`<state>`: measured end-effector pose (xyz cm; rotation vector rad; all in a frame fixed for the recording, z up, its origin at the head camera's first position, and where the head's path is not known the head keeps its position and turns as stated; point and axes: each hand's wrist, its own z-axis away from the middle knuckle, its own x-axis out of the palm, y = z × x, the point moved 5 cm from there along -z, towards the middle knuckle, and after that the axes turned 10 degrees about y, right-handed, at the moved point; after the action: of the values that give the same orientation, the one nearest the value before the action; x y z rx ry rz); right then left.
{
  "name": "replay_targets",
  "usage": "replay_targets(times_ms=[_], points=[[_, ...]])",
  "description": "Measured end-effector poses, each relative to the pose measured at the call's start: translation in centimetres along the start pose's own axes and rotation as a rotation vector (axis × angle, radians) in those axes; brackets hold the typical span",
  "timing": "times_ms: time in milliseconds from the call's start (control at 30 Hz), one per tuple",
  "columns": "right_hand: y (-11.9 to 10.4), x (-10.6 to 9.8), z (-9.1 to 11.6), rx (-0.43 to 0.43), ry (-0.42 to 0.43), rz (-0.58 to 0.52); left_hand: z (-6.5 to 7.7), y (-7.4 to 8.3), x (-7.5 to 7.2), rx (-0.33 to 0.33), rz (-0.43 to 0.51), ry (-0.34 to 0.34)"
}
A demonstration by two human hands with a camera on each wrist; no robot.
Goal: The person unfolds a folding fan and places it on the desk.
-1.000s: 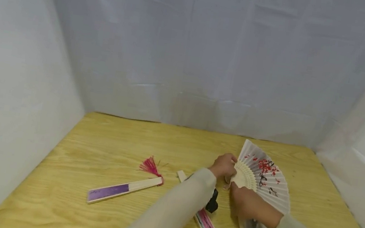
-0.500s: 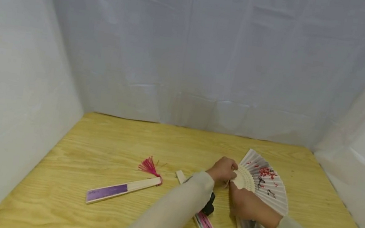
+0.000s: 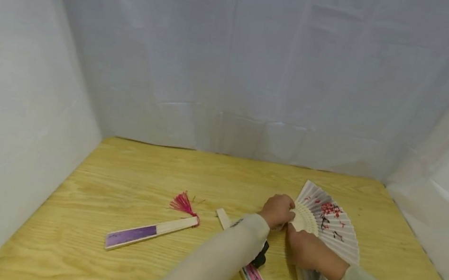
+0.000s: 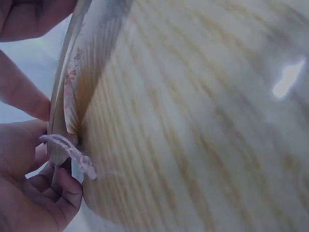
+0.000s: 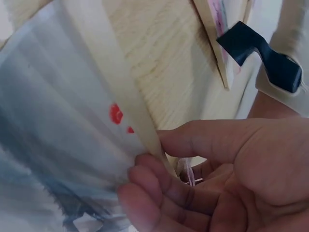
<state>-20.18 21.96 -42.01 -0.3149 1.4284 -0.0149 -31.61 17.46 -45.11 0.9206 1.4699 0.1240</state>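
A spread folding fan [image 3: 338, 223], white and grey with red blossoms and pale slotted ribs, stands at the right of the table in the head view. My left hand [image 3: 277, 211] pinches its narrow pivot end from the left. At the fan's near side, my right hand [image 3: 314, 253] grips the outer rib between thumb and fingers, as the right wrist view shows; that rib [image 5: 120, 72] runs upward from the fingers. A pale pink cord [image 4: 72, 154] hangs from the pivot in the left wrist view. My right hand hides part of the near half.
A folded purple fan [image 3: 151, 232] with a magenta tassel [image 3: 183, 203] lies left of centre. Beneath my left forearm is a folded pink fan [image 3: 253, 279], partly covered. Pale sheeting [image 3: 235, 65] stands behind and on both sides of the wooden table [image 3: 151, 168].
The spread fan's top edge has dropped slightly and shifted right since a second ago. Both hands keep their hold and have moved slightly to the right. The folded fans stay in place.
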Motion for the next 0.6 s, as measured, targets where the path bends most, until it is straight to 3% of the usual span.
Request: replay_targets(times_ms=[200, 467, 600], points=[[-0.2, 0.2, 0.0, -0.008, 0.055, 0.031, 0.3, 0.0, -0.3, -0.025, 0.017, 0.009], [-0.4, -0.3, 0.3, 0.021, 0.078, 0.056, 0.8, -0.4, -1.1, -0.111, 0.090, -0.010], [-0.2, -0.8, 0.1, 0.032, 0.091, 0.049, 0.9, -0.5, -1.8, -0.128, 0.071, -0.025]])
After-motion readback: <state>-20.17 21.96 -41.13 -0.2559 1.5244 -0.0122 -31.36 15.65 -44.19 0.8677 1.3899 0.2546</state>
